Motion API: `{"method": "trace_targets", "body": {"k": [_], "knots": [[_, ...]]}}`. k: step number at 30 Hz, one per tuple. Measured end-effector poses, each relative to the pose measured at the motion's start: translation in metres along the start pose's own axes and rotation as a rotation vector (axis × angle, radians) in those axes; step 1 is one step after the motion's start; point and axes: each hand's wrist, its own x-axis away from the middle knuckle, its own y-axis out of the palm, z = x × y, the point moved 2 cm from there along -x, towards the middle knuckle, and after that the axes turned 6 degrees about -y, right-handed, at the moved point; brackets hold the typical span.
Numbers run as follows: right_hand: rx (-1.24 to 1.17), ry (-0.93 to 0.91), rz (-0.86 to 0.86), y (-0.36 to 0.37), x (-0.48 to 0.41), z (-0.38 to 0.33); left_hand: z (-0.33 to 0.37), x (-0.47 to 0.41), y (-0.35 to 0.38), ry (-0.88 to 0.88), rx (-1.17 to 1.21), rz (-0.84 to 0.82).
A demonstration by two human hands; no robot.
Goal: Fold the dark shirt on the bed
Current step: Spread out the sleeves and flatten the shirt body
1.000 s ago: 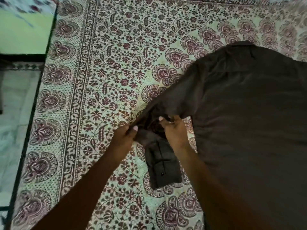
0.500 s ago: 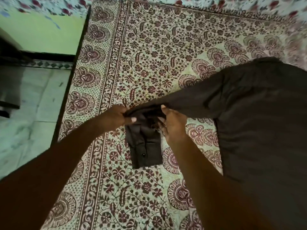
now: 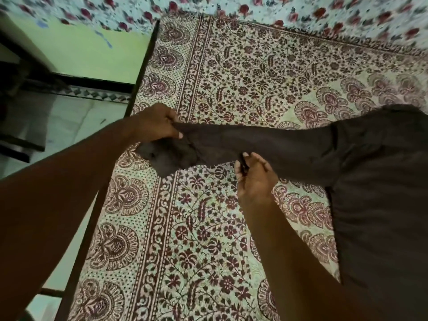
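Note:
The dark brown shirt (image 3: 379,193) lies spread over the right side of the bed, its body running off the right edge of the view. One long sleeve (image 3: 266,144) stretches out to the left, lifted off the sheet. My left hand (image 3: 157,125) grips the sleeve near the cuff, and the cuff end (image 3: 166,156) hangs crumpled below that hand. My right hand (image 3: 253,174) pinches the sleeve's lower edge about midway along, fingers partly spread.
A cream bedsheet (image 3: 208,228) with maroon floral print covers the bed. The bed's dark left edge (image 3: 139,77) runs diagonally, with pale floor tiles (image 3: 69,121) and a green wall beyond. A rose-print cloth (image 3: 254,10) lies across the top.
The sleeve has been pulled out leftward and straightened. My left hand moved up and left with the cuff, and my right hand slid along the sleeve toward the shirt body.

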Motion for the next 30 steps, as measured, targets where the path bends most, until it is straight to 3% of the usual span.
{"method": "trace_targets", "body": {"k": [5,7,12,14,17,19,21,24,26,30], "knots": [[0.147,-0.073,0.055,0.003,-0.003,0.013,-0.018,-0.013,-0.014,0.068,-0.427,0.125],[0.31,-0.154,0.054,-0.002,-0.007,0.017,-0.019,-0.012,-0.012,0.081,-0.597,0.196],[0.647,-0.076,-0.178,-0.022,-0.009,0.01,-0.027,-0.012,0.005,0.039,-0.843,0.322],[0.912,-0.288,-0.19,-0.033,-0.01,0.0,-0.03,-0.008,0.014,-0.072,-0.924,0.293],[1.322,-0.826,-0.18,-0.043,-0.019,-0.018,-0.04,-0.002,0.025,-0.055,-0.936,0.379],[1.518,-1.038,-0.218,-0.043,-0.034,-0.024,-0.04,0.004,0.033,-0.015,-0.9,0.456],[1.72,-1.005,-0.204,-0.041,-0.054,-0.02,-0.031,0.015,0.05,0.138,-0.724,0.467],[1.908,-0.824,-0.245,-0.03,-0.072,0.009,-0.035,0.029,0.088,0.277,-0.611,0.301],[1.977,-0.88,-0.403,-0.012,-0.067,0.032,-0.057,0.031,0.098,0.204,-0.611,0.274],[2.024,-1.114,-0.976,0.021,-0.047,0.06,-0.09,0.027,0.1,0.139,-0.595,0.325]]}}
